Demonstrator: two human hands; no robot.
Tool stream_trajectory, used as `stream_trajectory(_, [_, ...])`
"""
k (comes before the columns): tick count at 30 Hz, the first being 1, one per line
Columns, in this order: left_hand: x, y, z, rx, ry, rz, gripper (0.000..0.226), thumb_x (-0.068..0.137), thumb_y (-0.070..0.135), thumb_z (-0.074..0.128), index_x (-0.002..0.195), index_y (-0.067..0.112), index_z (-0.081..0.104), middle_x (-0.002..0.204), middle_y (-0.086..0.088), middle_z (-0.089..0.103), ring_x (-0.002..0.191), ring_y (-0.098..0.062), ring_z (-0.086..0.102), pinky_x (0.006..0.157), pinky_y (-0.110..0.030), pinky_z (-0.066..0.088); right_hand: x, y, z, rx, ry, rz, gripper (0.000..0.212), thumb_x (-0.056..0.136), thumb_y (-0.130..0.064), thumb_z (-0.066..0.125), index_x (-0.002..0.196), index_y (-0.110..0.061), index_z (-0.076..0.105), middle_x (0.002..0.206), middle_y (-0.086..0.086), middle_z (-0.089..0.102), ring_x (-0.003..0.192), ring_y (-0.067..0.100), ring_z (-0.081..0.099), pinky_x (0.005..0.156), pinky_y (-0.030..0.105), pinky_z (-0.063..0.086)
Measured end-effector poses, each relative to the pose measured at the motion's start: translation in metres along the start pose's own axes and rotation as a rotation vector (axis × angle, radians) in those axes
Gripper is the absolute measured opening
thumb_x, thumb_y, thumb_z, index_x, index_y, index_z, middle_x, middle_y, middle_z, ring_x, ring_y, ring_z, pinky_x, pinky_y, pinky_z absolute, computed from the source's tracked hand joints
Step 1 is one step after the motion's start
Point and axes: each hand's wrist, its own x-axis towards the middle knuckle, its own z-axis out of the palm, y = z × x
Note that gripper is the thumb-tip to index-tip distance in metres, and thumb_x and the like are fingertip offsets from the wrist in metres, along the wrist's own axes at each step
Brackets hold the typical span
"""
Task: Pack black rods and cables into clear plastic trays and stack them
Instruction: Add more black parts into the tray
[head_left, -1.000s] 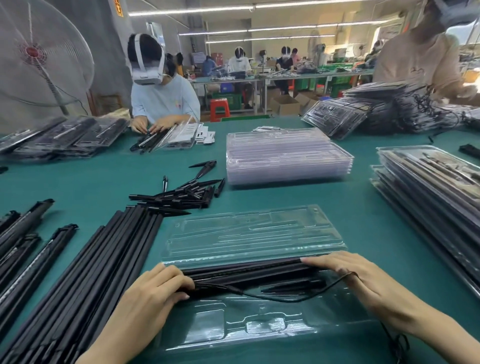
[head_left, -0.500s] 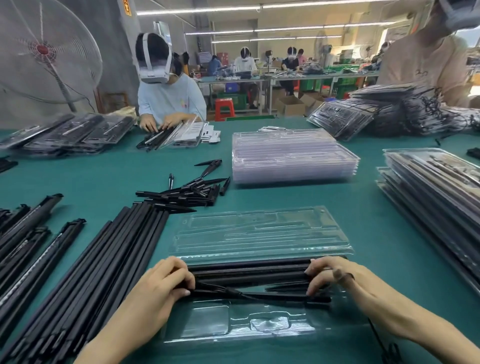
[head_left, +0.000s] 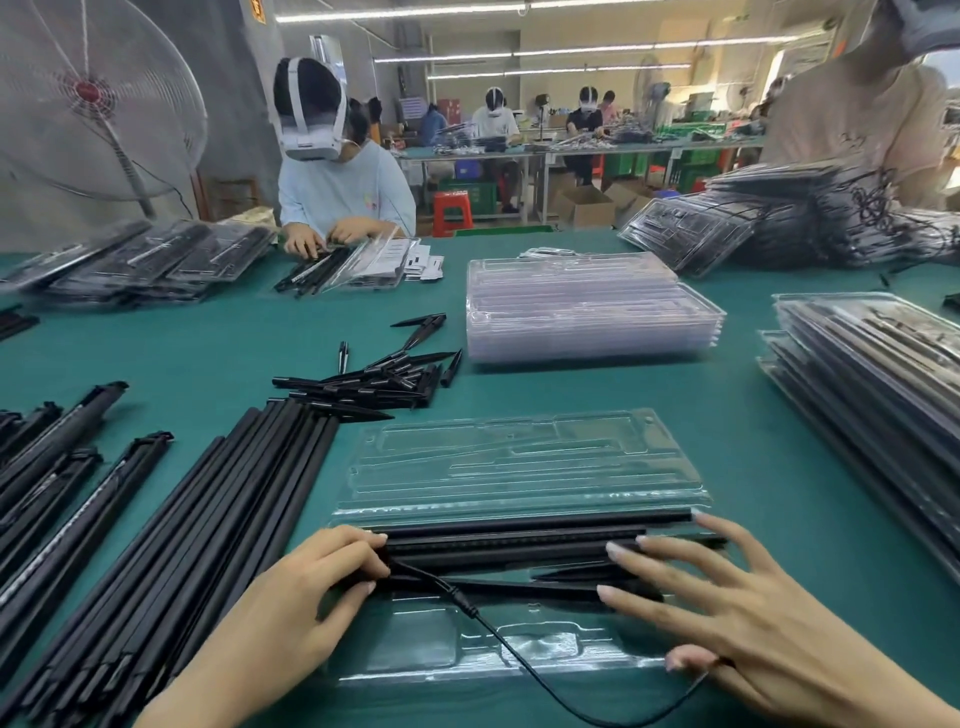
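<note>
An open clear plastic tray (head_left: 457, 649) lies in front of me, its lid half (head_left: 519, 457) folded back flat. Several black rods (head_left: 519, 540) sit lengthwise in the tray. My left hand (head_left: 291, 592) curls round the rods' left ends, where a thin black cable (head_left: 483, 623) comes out. The cable runs across the tray's front and loops under my right hand (head_left: 737, 618). That hand's fingers are spread straight, pressing on the rods' right ends, with the thumb beside the cable.
Loose long black rods (head_left: 171, 551) lie at my left, short black spikes (head_left: 379, 384) beyond them. A stack of empty clear trays (head_left: 592, 312) stands mid-table. Packed trays (head_left: 872, 405) are stacked at the right. Other people work across the green table (head_left: 208, 343).
My right hand has gone from curled fingers to flat, spread fingers on the rods. The cable now trails off the tray's front edge. My left hand stays put.
</note>
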Motion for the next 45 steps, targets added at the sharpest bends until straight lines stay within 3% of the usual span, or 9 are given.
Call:
stream_trajectory(6, [-0.007,0.001,0.003,0.091,0.000,-0.049,0.057,0.085,0.021,0.070,0.135,0.033,0.046,0.105,0.043,0.055,0.123,0.022,0.032,0.108,-0.001,0.012,-0.005,0.004,-0.001,0.047,0.103,0.004,0.052,0.102,-0.043,0.020,0.121,-0.031,0.066,0.130,-0.011,0.060,0.113,0.015,0.063,0.096,0.041,0.033])
stream_trajectory(10, [-0.011,0.001,0.005,0.054,-0.045,-0.082,0.061,0.090,0.031,0.063,0.139,0.042,0.029,0.113,0.054,0.044,0.129,0.026,0.017,0.111,-0.005,0.011,-0.003,0.001,-0.007,0.033,0.030,-0.004,0.051,0.102,-0.045,0.021,0.123,-0.031,0.065,0.135,-0.005,0.056,0.109,0.016,0.065,0.095,0.042,0.034])
stream_trajectory(17, [-0.004,0.002,-0.008,-0.092,-0.049,-0.049,0.033,0.085,0.042,0.056,0.117,0.043,0.057,0.125,0.044,0.047,0.126,0.015,0.038,0.108,-0.015,0.031,0.003,-0.013,-0.007,0.222,0.074,0.059,0.057,0.104,-0.041,0.016,0.114,-0.029,0.070,0.141,-0.011,0.049,0.117,0.005,0.052,0.092,0.031,0.034])
stream_trajectory(22, [0.017,0.018,0.007,0.081,-0.062,0.024,0.043,0.097,0.051,0.030,0.139,0.049,0.021,0.145,0.037,0.018,0.137,0.017,0.009,0.114,-0.012,0.007,0.003,-0.003,-0.014,1.038,0.183,0.358,0.024,0.095,-0.032,0.050,0.101,-0.033,0.074,0.111,-0.011,0.068,0.101,0.004,0.060,0.087,0.020,0.045])
stream_trajectory(25, [0.024,0.022,0.021,0.147,-0.190,0.015,0.055,0.095,0.053,0.014,0.144,0.044,-0.009,0.147,0.038,-0.010,0.137,0.015,-0.018,0.114,-0.015,-0.013,-0.006,0.016,-0.027,1.578,-0.168,0.458,0.012,0.090,-0.032,0.061,0.093,-0.024,0.070,0.063,-0.001,0.059,0.050,0.007,0.052,0.053,0.021,0.044])
stream_trajectory(28, [0.027,0.019,0.026,0.221,-0.256,0.001,0.061,0.091,0.054,0.007,0.141,0.039,-0.023,0.145,0.034,-0.025,0.131,0.013,-0.032,0.111,-0.018,-0.023,-0.017,0.031,-0.029,1.799,-0.350,0.599,0.038,0.078,-0.047,0.073,0.093,-0.012,0.071,0.051,-0.005,0.040,0.040,0.006,0.031,0.040,0.015,0.029])
stream_trajectory(35, [0.027,0.016,0.027,0.283,-0.277,0.008,0.063,0.088,0.059,0.005,0.138,0.041,-0.030,0.144,0.029,-0.034,0.132,0.009,-0.034,0.110,-0.019,-0.025,0.010,0.027,-0.030,0.779,0.232,0.818,0.011,0.075,-0.044,0.071,0.068,-0.037,0.069,0.046,-0.007,0.054,0.045,0.004,0.039,0.051,0.025,0.035])
stream_trajectory(38, [0.024,0.015,0.028,0.296,-0.270,0.035,0.054,0.092,0.056,0.005,0.138,0.054,-0.023,0.145,0.025,-0.038,0.133,0.005,-0.036,0.111,-0.022,-0.024,0.025,0.023,-0.031,0.395,0.083,0.874,0.019,0.078,-0.054,0.064,0.071,-0.037,0.060,0.054,-0.014,0.058,0.061,0.014,0.055,0.053,0.027,0.035])
stream_trajectory(45, [0.024,0.016,0.030,0.268,-0.246,0.036,0.043,0.092,0.057,0.006,0.130,0.074,-0.006,0.146,0.025,-0.036,0.133,0.005,-0.036,0.112,-0.022,-0.022,0.033,0.029,-0.003,0.378,-0.167,0.941,0.037,0.082,-0.061,0.057,0.069,-0.028,0.045,0.069,-0.009,0.059,0.074,0.017,0.057,0.057,0.028,0.037])
